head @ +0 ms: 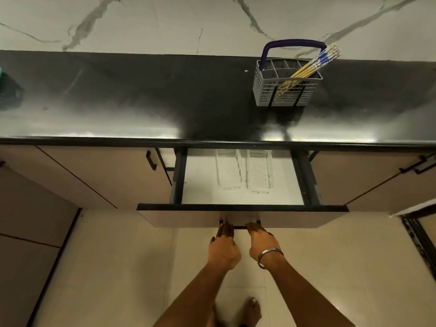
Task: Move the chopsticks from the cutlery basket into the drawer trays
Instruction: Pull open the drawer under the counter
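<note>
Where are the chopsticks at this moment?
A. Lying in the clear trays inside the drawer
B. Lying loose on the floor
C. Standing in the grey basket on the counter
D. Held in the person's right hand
C: the chopsticks lean in the grey basket on the dark counter, while both trays in the open drawer hold nothing and the left hand and right hand are at the drawer handle.
</note>
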